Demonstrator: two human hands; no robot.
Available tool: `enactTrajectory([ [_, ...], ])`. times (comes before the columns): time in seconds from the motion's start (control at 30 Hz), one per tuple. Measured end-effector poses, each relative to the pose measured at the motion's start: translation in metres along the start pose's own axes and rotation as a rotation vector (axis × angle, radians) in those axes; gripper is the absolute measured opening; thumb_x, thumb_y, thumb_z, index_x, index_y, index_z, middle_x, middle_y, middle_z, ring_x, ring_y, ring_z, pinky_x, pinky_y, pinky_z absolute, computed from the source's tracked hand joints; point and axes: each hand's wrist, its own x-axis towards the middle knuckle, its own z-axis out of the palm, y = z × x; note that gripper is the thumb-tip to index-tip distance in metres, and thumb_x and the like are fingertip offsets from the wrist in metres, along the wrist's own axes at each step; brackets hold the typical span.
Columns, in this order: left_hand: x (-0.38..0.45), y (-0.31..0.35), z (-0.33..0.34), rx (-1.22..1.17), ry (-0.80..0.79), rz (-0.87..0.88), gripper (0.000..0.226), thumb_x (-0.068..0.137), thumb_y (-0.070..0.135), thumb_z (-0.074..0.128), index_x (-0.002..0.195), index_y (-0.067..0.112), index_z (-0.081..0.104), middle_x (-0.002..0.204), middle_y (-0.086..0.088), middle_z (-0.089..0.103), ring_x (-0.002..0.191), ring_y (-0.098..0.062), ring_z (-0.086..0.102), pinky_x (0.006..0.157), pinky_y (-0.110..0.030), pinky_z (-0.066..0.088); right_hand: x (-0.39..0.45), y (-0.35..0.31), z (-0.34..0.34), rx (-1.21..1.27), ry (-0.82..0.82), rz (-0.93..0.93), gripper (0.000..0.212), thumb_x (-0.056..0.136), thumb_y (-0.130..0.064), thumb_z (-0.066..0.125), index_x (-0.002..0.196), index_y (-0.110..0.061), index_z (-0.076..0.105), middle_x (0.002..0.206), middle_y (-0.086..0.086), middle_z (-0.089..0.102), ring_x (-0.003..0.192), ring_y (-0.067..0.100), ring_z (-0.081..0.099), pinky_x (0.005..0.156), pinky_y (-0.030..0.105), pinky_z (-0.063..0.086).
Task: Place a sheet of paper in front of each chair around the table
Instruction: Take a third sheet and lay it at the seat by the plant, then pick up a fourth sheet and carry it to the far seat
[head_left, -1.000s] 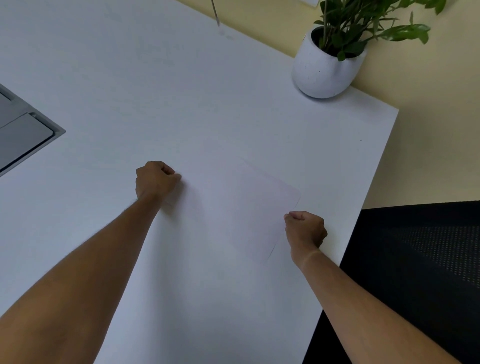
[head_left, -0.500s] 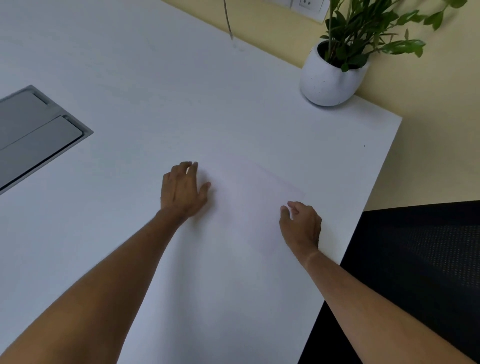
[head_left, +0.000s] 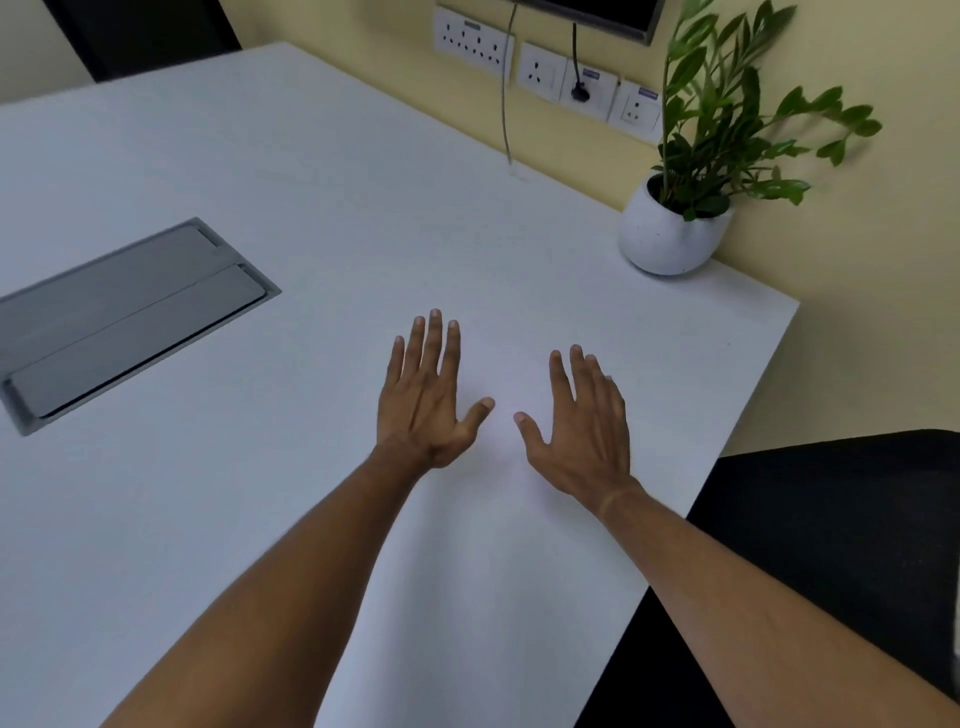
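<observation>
A white sheet of paper (head_left: 506, 387) lies flat on the white table (head_left: 322, 171), faint against it, near the right edge in front of a black chair (head_left: 831, 525). My left hand (head_left: 428, 397) is spread with straight fingers over the sheet's left side. My right hand (head_left: 584, 423) is spread the same way over its right side. Neither hand holds anything. Whether the palms touch the paper I cannot tell.
A grey cable hatch (head_left: 124, 317) is set into the table at the left. A white pot with a green plant (head_left: 672, 234) stands at the far right corner. Wall sockets (head_left: 545, 70) and a hanging cable (head_left: 506, 104) are behind. Another dark chair (head_left: 140, 31) is at the far side.
Both hands went from fists at the sheet's edges to flat spread fingers, and moved closer together. The view tilted up, so the wall sockets now show.
</observation>
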Motion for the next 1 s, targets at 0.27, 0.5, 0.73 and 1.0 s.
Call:
enactTrajectory([
  [0.27,-0.039,0.008,-0.061,0.045,0.088,-0.068,0.09,0.089,0.07,0.012,0.153,0.013,-0.016,0.16,-0.01,-0.024,0.147,-0.025,-0.025,0.121,-0.047,-0.009,-0.007,-0.027,-0.044,-0.073,0.079,-0.164,0.085,0.093,-0.063,0.034,0.158,-0.017,0.006,0.166,0.012,0.0,0.153,0.028,-0.001,0.123,0.047,0.0],
  [0.5,-0.095,0.033,-0.117,0.124,0.167,-0.211,0.09,0.089,0.069,0.011,0.153,0.013,-0.017,0.16,-0.011,-0.025,0.147,-0.025,-0.024,0.121,-0.048,-0.006,-0.024,-0.045,-0.087,-0.026,0.14,-0.339,0.086,0.094,-0.063,0.032,0.158,-0.016,0.0,0.166,0.012,-0.004,0.153,0.029,-0.004,0.123,0.049,-0.001],
  [0.73,-0.16,0.064,-0.181,0.228,0.272,-0.378,0.09,0.09,0.069,0.015,0.153,0.013,-0.019,0.161,-0.01,-0.023,0.147,-0.024,-0.025,0.12,-0.044,-0.012,-0.049,-0.047,-0.145,0.029,0.225,-0.541,0.088,0.091,-0.066,0.026,0.158,-0.015,-0.001,0.166,0.013,-0.005,0.153,0.029,-0.006,0.123,0.05,-0.001],
  [1.0,-0.245,0.11,-0.249,0.375,0.421,-0.536,0.092,0.09,0.071,0.016,0.154,0.012,-0.013,0.162,-0.013,-0.02,0.148,-0.027,-0.02,0.121,-0.049,-0.005,-0.107,-0.082,-0.207,0.124,0.31,-0.739,0.099,0.086,-0.077,0.021,0.157,-0.014,-0.006,0.165,0.014,-0.009,0.152,0.031,-0.009,0.122,0.052,-0.001],
])
